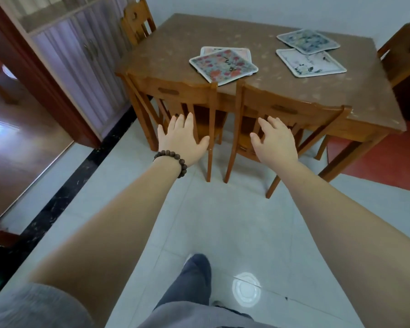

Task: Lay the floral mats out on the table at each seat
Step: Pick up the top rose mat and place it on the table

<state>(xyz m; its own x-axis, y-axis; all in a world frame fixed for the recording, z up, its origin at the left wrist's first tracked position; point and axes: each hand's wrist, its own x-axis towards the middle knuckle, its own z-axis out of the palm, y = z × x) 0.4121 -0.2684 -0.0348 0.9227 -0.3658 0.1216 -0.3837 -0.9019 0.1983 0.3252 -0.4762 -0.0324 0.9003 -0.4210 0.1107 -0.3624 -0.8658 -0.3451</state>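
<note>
Several floral mats lie on the brown table (180, 48). A red-flowered mat (223, 65) rests askew on a pale pink mat (243, 52) near the front edge. At the back right a blue-grey mat (308, 41) overlaps a white mat (310, 63). My left hand (181, 138), with a bead bracelet on its wrist, is stretched out open in front of the left chair (175, 91). My right hand (275, 140) is open in front of the right chair (291, 107). Both hands hold nothing and hang short of the table.
Two wooden chairs are pushed in along the table's near side. Another chair (137, 20) stands at the far left and one (402, 53) at the right. A cabinet with glass doors (81, 58) lines the left wall. White tiled floor (223, 221) lies underfoot.
</note>
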